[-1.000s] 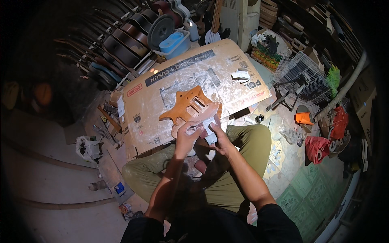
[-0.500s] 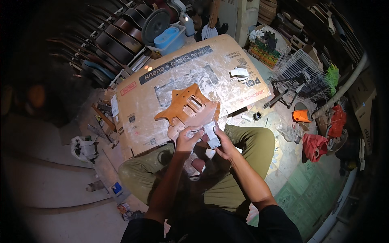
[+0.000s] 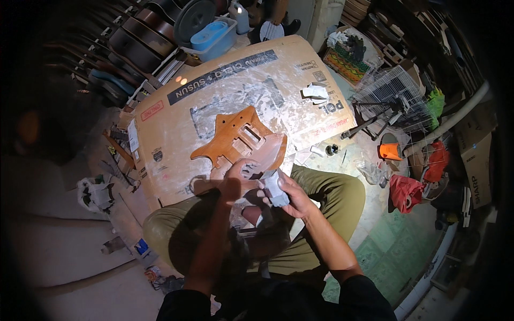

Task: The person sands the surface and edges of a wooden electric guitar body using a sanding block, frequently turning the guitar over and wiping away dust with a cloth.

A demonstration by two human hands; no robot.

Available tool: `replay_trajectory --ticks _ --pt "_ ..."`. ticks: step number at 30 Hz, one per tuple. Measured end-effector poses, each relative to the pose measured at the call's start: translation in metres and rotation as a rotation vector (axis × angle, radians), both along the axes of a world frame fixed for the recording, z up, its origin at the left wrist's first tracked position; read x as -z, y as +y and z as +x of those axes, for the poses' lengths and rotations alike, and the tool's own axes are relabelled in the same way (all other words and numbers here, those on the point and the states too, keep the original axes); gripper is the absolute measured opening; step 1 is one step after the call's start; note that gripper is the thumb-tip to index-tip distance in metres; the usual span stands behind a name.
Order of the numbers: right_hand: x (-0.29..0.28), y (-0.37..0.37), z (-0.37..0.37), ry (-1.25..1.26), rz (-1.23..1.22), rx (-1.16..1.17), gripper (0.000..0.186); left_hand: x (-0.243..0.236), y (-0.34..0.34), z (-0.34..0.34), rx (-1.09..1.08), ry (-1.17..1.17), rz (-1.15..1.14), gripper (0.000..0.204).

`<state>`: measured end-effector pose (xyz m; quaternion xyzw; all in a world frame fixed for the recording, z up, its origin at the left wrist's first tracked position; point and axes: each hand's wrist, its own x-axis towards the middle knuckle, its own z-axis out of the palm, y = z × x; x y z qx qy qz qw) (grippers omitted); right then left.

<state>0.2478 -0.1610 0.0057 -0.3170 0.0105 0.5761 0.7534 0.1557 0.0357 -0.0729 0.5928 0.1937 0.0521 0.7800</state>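
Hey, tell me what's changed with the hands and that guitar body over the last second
Very little. The right hand went on gripping the grey sanding block, drawing it slightly back from the near edge of the orange guitar body toward the lap. The left hand stayed on that near edge, steadying it. The guitar body kept its place on the dusty cardboard sheet; nothing was picked up or let go.

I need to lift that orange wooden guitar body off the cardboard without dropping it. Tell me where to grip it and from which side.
Grip the orange wooden guitar body probably at its narrower waist, coming from the near edge by the knees. It lies flat on the dusty cardboard sheet, horns pointing away and left; the left hand already rests on that near end, while the right hand holds a grey sanding block.
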Motion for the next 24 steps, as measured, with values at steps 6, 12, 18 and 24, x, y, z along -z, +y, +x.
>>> replay_trajectory --ticks 6,12,18,24 --pt "0.063 0.013 0.025 -0.8 -0.508 0.127 0.039 0.016 0.042 0.032 -0.048 0.258 0.986 0.064" --pt "0.056 0.05 0.026 -1.746 -0.919 0.033 0.058 0.027 0.054 0.071 -0.23 0.54 1.528 0.082" --pt "0.078 0.054 0.053 -1.92 -0.965 0.132 0.049 0.026 0.043 0.082 -0.132 0.67 1.34 0.088" --pt "0.081 0.065 0.052 -1.858 -1.114 0.159 0.047 0.028 0.023 0.099 -0.307 0.793 1.304 0.087"
